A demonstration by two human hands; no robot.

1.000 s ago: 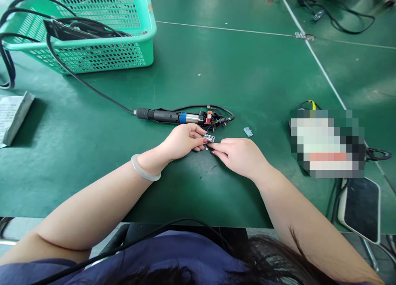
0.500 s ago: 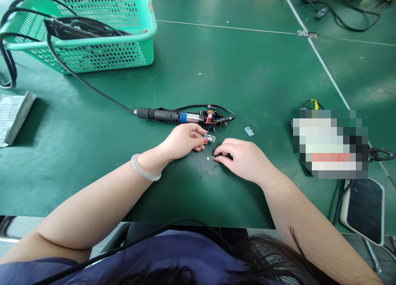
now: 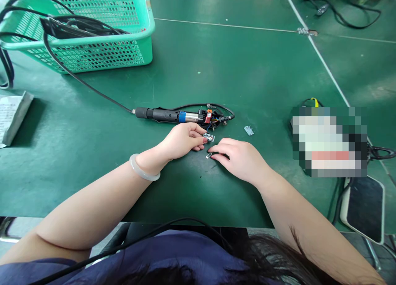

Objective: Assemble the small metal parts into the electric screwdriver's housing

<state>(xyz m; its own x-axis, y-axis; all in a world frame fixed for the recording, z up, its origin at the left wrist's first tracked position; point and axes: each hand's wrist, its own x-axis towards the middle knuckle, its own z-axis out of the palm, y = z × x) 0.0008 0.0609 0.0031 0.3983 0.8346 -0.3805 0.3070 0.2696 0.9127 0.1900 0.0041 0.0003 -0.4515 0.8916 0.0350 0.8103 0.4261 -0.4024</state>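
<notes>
Between the thumb and fingers of my left hand (image 3: 188, 138) is a small light-grey switch housing (image 3: 210, 137), its inner parts showing. A wire runs from near it to an opened black handheld tool (image 3: 167, 115) that lies just beyond, with a blue band, a silver section, a red part and coloured wires. My right hand (image 3: 236, 155) is closed in a pinch on a tiny metal clip (image 3: 209, 155), held slightly nearer to me than the housing and apart from it. Beyond my right fingers a loose grey plastic cover (image 3: 248, 130) lies on the green table.
A green perforated basket (image 3: 95, 56) with black cables and tools stands at the far left. At the left edge lies a paper-wrapped block (image 3: 14, 118). A blurred-out object (image 3: 328, 142) and a phone-like dark slab (image 3: 365, 208) are at the right. A cable (image 3: 343, 19) lies at the far right.
The tiny metal clip has turned in my right fingers, from nearly level to slanted, and my right hand has shifted slightly left and up. My left hand holds nearly still.
</notes>
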